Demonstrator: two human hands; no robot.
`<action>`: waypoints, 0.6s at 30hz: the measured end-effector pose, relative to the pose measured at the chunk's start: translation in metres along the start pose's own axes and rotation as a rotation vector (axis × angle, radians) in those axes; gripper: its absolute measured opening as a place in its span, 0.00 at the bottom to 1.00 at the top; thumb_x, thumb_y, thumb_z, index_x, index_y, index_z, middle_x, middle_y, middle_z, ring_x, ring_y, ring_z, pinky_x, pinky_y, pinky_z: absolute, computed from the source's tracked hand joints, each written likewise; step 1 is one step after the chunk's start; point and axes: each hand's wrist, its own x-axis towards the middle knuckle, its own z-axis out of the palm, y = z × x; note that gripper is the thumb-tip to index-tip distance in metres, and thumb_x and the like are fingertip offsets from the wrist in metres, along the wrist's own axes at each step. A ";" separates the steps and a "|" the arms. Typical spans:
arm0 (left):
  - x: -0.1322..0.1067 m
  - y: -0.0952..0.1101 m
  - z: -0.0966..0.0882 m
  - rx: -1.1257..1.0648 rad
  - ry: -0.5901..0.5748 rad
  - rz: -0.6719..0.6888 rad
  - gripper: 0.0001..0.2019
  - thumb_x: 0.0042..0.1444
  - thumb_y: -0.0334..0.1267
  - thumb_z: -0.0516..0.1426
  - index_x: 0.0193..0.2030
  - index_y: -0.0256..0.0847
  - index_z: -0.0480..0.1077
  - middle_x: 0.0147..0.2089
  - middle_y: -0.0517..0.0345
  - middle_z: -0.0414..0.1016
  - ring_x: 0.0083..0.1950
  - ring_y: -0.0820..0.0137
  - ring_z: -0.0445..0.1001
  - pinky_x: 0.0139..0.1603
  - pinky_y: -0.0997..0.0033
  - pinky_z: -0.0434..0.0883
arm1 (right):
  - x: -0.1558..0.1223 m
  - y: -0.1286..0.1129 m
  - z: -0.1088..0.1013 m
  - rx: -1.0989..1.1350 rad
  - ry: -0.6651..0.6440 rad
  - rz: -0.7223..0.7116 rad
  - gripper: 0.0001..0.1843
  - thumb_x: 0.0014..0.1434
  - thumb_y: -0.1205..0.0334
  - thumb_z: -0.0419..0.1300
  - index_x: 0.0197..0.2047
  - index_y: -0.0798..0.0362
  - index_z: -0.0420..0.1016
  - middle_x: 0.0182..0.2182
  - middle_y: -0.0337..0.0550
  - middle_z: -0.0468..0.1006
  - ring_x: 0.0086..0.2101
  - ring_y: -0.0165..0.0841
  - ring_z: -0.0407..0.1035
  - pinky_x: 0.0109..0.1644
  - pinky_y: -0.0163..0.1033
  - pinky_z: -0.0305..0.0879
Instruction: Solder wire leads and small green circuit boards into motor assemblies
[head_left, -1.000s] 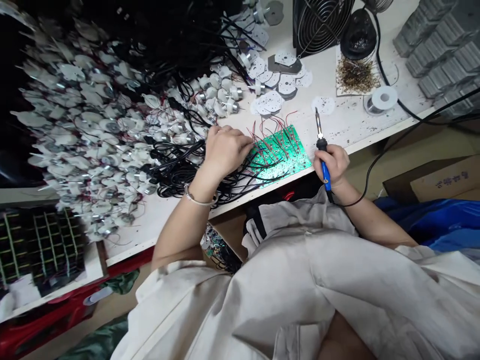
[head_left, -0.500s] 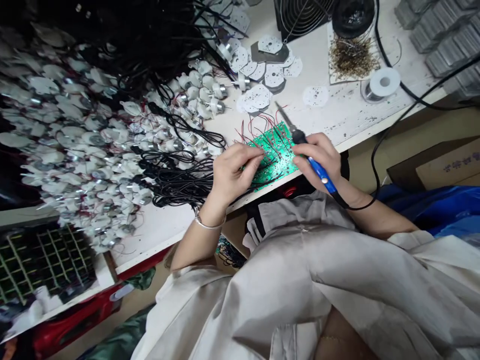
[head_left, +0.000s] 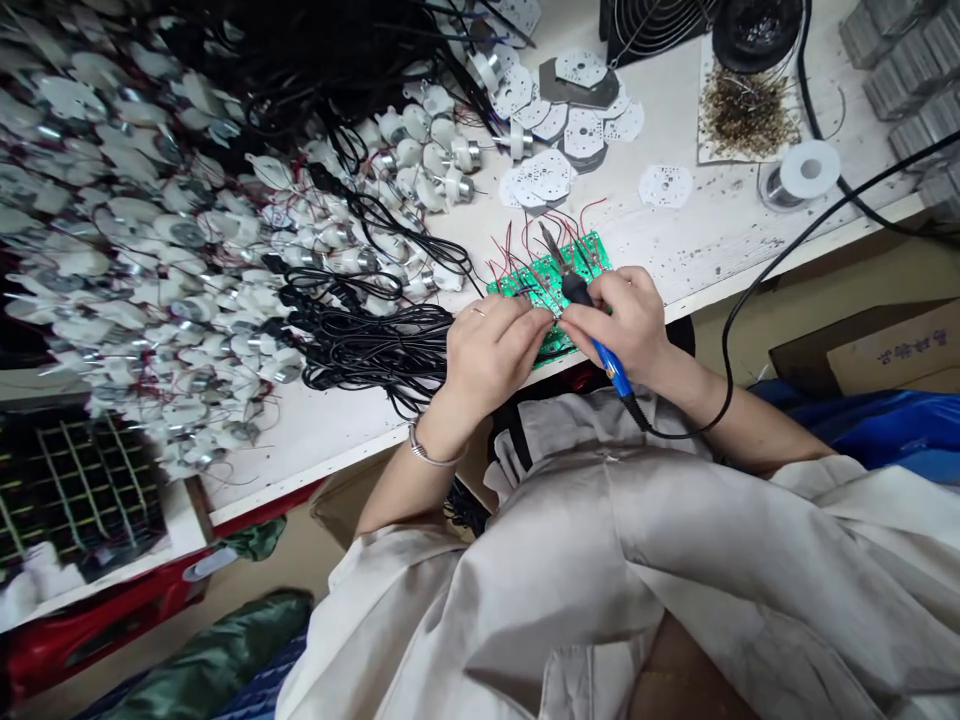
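A green circuit board lies at the front of the white bench, with thin red and black wires standing up from its far side. My right hand is closed around a soldering iron with a blue handle; its metal tip points up and away over the board. Above the board's near part, my left hand pinches thumb and fingers together. What lies in that pinch is too small to make out. The fingertips of both hands nearly meet, covering part of the board.
Black cables and a heap of white motor units fill the left side. Beyond the board lie white hexagonal plates. A solder spool, a fan and the iron's cord are at the right.
My right hand has moved left with the soldering iron, bringing its fingertips to those of my left hand. My left hand has shifted slightly right over the board. The view has shifted too.
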 end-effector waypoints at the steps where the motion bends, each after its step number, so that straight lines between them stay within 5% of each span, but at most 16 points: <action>1: -0.001 0.001 -0.001 -0.004 -0.005 -0.004 0.07 0.70 0.39 0.56 0.45 0.44 0.76 0.39 0.54 0.81 0.38 0.66 0.76 0.40 0.65 0.71 | 0.000 0.000 -0.001 -0.035 -0.001 -0.018 0.13 0.69 0.54 0.55 0.37 0.45 0.79 0.29 0.39 0.64 0.34 0.33 0.59 0.47 0.43 0.62; 6: 0.003 0.001 -0.014 -0.109 0.043 -0.257 0.09 0.71 0.40 0.54 0.40 0.44 0.72 0.36 0.59 0.77 0.38 0.69 0.75 0.41 0.67 0.71 | 0.001 0.012 -0.012 -0.115 0.164 0.083 0.14 0.69 0.56 0.55 0.34 0.47 0.77 0.28 0.38 0.64 0.32 0.31 0.60 0.44 0.43 0.63; 9: 0.013 -0.006 -0.016 -0.133 0.069 -0.403 0.09 0.70 0.41 0.54 0.37 0.45 0.69 0.35 0.60 0.75 0.38 0.69 0.73 0.41 0.65 0.70 | 0.000 0.020 -0.028 0.067 0.303 0.256 0.11 0.69 0.56 0.57 0.40 0.48 0.78 0.31 0.40 0.68 0.34 0.31 0.66 0.40 0.42 0.66; 13: 0.029 -0.014 0.009 -0.151 -0.106 -0.382 0.07 0.68 0.39 0.54 0.37 0.44 0.69 0.40 0.56 0.78 0.45 0.64 0.75 0.51 0.59 0.70 | -0.013 0.017 -0.041 0.379 0.291 0.397 0.09 0.71 0.56 0.56 0.47 0.47 0.77 0.30 0.37 0.74 0.34 0.29 0.73 0.43 0.41 0.72; 18: 0.039 -0.014 0.039 -0.199 -0.224 -0.399 0.04 0.63 0.35 0.55 0.36 0.43 0.68 0.45 0.54 0.81 0.51 0.61 0.76 0.58 0.54 0.68 | -0.031 0.014 -0.040 0.368 0.216 0.502 0.14 0.72 0.51 0.52 0.49 0.46 0.75 0.29 0.35 0.76 0.29 0.28 0.73 0.43 0.43 0.74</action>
